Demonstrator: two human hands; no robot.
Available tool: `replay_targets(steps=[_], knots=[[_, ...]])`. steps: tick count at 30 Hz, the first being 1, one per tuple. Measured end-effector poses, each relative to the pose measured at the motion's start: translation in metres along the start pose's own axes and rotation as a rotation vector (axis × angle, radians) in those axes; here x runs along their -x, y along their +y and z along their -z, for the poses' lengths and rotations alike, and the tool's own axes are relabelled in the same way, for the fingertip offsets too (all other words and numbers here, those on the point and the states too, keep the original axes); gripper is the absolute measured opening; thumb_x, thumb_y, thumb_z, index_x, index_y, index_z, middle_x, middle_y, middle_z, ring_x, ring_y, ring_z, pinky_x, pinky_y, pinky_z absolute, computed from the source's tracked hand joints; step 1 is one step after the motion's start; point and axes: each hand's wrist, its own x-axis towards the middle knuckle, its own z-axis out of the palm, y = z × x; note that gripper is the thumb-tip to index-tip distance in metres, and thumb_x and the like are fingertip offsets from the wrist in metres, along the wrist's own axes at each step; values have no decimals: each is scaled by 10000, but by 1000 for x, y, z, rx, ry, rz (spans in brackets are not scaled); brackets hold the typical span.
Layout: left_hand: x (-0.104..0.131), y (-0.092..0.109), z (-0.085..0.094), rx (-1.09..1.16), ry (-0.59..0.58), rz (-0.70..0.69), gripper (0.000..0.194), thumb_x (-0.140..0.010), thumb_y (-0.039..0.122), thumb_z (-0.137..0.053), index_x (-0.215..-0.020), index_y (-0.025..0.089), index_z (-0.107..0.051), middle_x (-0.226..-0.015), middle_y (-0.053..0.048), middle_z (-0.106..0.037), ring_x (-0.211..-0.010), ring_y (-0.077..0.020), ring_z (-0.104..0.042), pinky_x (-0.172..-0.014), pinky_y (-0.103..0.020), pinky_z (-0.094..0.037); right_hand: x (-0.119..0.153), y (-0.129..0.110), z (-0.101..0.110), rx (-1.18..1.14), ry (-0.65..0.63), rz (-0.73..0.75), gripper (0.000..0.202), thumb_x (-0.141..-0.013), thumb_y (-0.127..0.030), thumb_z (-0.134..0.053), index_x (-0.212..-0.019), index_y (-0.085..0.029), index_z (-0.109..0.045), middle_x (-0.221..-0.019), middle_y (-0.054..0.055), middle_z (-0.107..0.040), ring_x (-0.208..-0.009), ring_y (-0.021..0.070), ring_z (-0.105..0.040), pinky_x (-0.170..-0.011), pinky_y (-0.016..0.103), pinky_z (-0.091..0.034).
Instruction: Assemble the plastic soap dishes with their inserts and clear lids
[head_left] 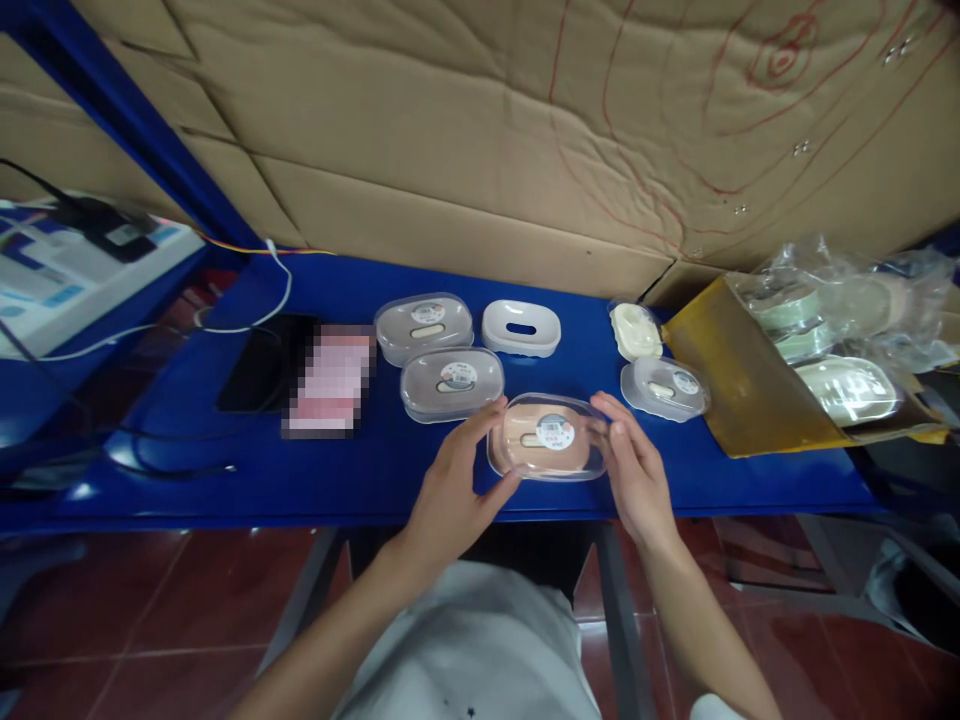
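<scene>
1 peach case [547, 440] — long axis left-right.

Moderate, diffuse light; source out of view. Surface [360, 485]: pale glare spot near left front corner. Thin highlights on clear lid [549, 437] at front edge; stronger glint on wrapped pack [855, 390] near right edge. Deep shade under front edge. Frame sides stretched, blurred. Pink patch [330, 385], left end, pixelated.

The left hand [448, 490] and right hand [640, 475] hold a peach dish [544, 456] at its two ends. Grey dishes [421, 388] sit nearby.
</scene>
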Motion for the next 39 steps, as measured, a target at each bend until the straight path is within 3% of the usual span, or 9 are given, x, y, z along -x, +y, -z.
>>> replay_targets(steps=[3, 6, 11, 14, 18, 21, 25, 34, 39], knots=[[2, -2, -1, -72, -33, 21, 619, -988, 235, -716, -1545, 270, -447, -1585, -117, -600, -1478, -291, -584, -1217, -494, -517, 1, 6, -4, 107, -17, 133, 519, -1110, -549, -493, -1583, -339, -539, -1699, 64, -478, -1557, 291, -482, -1281, 559, -428], [7, -6, -3, -100, -57, 32, 662, -993, 315, -731, -1574, 283, -415, -1602, -123, -581, -1481, -309, -577, -1213, -523, -515, -3, 7, -8, 393, -60, 252, 615, -1081, -539, -565, -1656, -356, -444, -1747, 44, -394, -1631, 306, -351, -1337, 589, -320], [13, -12, -10, -145, -36, 62, 766, -988, 445, -764, -1626, 303, -366, -1577, -124, -599, -1462, -322, -591, -1190, -530, -534, -12, 9, -7, 564, -154, 281, 634, -1103, -546, -497, -1693, -344, -381, -1740, 64, -405, -1619, 307, -376, -1334, 586, -324], [10, -11, -13, -197, -42, -3, 679, -1023, 451, -716, -1606, 308, -399, -1546, -131, -616, -1439, -325, -605, -1183, -541, -535, -17, 9, 3, 585, -210, 337, 639, -1109, -533, -492, -1706, -360, -342, -1789, 56, -301, -1652, 306, -301, -1338, 580, -305], [7, -5, -12, -210, -73, -22, 643, -1038, 430, -694, -1600, 306, -407, -1540, -144, -602, -1435, -328, -600, -1181, -553, -534, -19, 10, 17, 601, -418, 382, 819, -1043, -568, -631, -1733, -402, -221, -1829, 54, -163, -1678, 332, -211, -1320, 596, -329], [10, -5, -8, -170, -123, -7, 668, -1047, 416, -684, -1625, 310, -367, -1583, -149, -559, -1466, -320, -579, -1187, -539, -536, -16, 15, 21, 633, -455, 434, 938, -952, -548, -777, -1718, -448, -245, -1828, 50, -164, -1671, 359, -228, -1308, 621, -348], [15, -12, -2, -141, -200, -11, 717, -1045, 429, -689, -1650, 324, -317, -1649, -154, -500, -1507, -318, -547, -1166, -512, -562, -12, 19, 21, 688, -448, 530, 862, -965, -462, -785, -1687, -485, -316, -1797, 24, -277, -1659, 368, -262, -1305, 661, -344], [13, -20, -1, -96, -146, 6, 727, -957, 454, -809, -1562, 303, -436, -1547, -129, -623, -1431, -303, -630, -1173, -496, -556, -19, 12, 26, 827, -485, 601, 781, -929, -575, -785, -1631, -439, -471, -1732, 53, -420, -1578, 376, -427, -1265, 638, -423], [14, -21, -2, -77, -156, 1, 723, -977, 452, -784, -1577, 295, -412, -1564, -151, -603, -1448, -307, -614, -1155, -498, -567, -19, 18, 25, 817, -468, 654, 759, -950, -568, -766, -1634, -422, -471, -1734, 77, -416, -1572, 382, -434, -1242, 643, -441]])
